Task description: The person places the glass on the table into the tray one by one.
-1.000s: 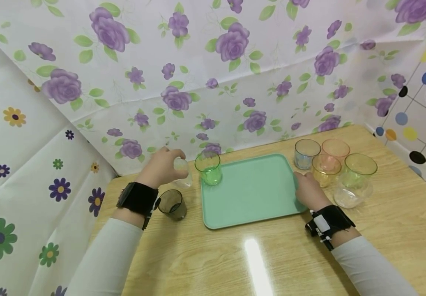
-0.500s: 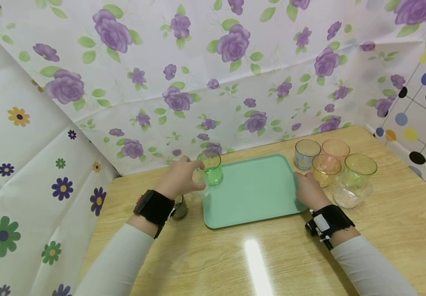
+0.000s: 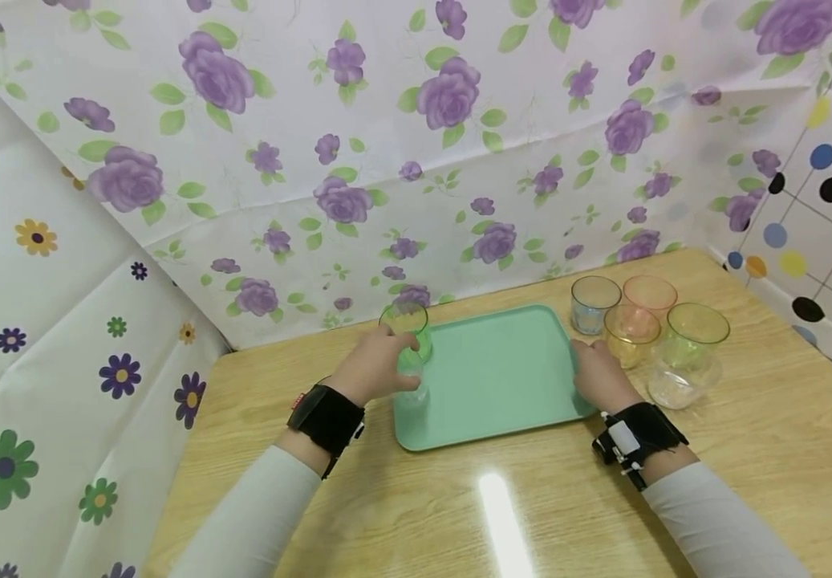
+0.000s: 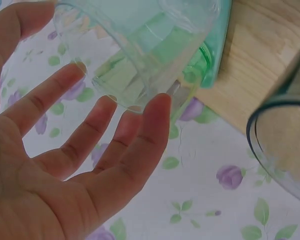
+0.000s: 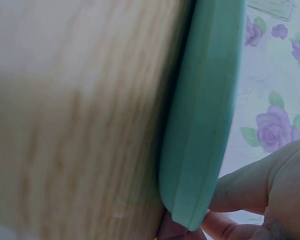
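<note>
My left hand (image 3: 375,365) holds a clear glass (image 3: 416,393) by its rim over the left end of the green tray (image 3: 491,377). In the left wrist view the thumb and fingertips spread around the rim of that clear glass (image 4: 140,55). A green glass (image 3: 416,317) stands just behind it at the tray's back left corner, partly covered by the hand. At the tray's right edge, my right hand (image 3: 603,377) grips the side. In the right wrist view the thumb and fingers meet the rim of the tray (image 5: 205,125).
A dark glass (image 4: 295,90) stands left of the tray, mostly hidden by the left wrist in the head view. Right of the tray cluster a blue glass (image 3: 592,309), a pink glass (image 3: 650,291), a yellow glass (image 3: 631,341), a yellow-green glass (image 3: 697,341) and a clear glass (image 3: 671,389).
My left hand has carried the clear glass rightward from beside the dark glass to the tray's left end, in front of the green glass. The right hand has stayed at the tray's edge.
</note>
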Available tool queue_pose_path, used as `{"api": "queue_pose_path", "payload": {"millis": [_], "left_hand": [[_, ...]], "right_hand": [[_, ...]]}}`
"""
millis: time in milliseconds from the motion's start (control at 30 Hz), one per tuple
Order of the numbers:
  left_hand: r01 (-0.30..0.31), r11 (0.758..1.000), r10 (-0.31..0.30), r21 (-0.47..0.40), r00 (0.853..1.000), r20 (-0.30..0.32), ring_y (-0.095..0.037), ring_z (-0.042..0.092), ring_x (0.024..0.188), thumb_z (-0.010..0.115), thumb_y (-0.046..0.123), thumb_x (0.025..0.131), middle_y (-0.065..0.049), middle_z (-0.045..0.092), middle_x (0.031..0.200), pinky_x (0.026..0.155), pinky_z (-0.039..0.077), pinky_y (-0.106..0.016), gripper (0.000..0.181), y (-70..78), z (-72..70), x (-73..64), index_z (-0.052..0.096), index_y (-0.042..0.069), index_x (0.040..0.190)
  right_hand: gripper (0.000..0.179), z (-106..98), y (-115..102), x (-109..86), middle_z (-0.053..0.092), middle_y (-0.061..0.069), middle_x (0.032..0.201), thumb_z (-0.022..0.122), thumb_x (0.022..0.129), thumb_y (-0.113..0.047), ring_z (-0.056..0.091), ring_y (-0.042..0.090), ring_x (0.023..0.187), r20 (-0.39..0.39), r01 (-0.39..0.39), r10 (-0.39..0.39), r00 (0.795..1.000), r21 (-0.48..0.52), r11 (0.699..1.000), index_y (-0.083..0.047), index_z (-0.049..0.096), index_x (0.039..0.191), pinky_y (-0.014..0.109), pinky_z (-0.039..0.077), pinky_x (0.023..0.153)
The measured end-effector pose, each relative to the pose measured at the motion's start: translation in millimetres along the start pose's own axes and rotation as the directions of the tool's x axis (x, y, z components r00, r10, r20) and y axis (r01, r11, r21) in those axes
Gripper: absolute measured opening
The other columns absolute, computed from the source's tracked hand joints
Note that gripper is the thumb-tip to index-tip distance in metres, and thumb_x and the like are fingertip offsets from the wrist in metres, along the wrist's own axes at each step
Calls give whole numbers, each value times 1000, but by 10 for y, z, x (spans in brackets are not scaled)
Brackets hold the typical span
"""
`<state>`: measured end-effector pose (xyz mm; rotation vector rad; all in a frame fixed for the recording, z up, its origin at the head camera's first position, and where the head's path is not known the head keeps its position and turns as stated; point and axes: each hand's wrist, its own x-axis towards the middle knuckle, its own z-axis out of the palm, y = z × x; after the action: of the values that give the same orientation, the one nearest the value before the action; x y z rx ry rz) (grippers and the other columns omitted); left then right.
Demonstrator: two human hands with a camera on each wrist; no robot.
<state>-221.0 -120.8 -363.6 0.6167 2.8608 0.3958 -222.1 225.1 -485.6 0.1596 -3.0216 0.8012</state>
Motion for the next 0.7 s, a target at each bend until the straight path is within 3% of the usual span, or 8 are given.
{"api": "queue_pose_path", "payload": {"millis": [267,700], "left_hand": [[-21,1000,21,7,1000,14,-41,57,111,79,24,90,-22,54,127,84,55,-43,46,37,75,33,65,12,131],[3,999,-4,37,1000,12,-51,51,121,76,27,91,-24,54,132,87,56,-47,48,36,148,111,63,12,135]], "right_hand": [[56,-14,-2,-14,50,43,114,57,83,13,55,45,90,4,-1,1,1000,5,1000,22,44,137,54,54,70],[56,-34,-11,-14,50,44,113,56,82,13,55,44,88,-2,7,-7,1000,14,1000,22,45,136,54,54,69]]}}
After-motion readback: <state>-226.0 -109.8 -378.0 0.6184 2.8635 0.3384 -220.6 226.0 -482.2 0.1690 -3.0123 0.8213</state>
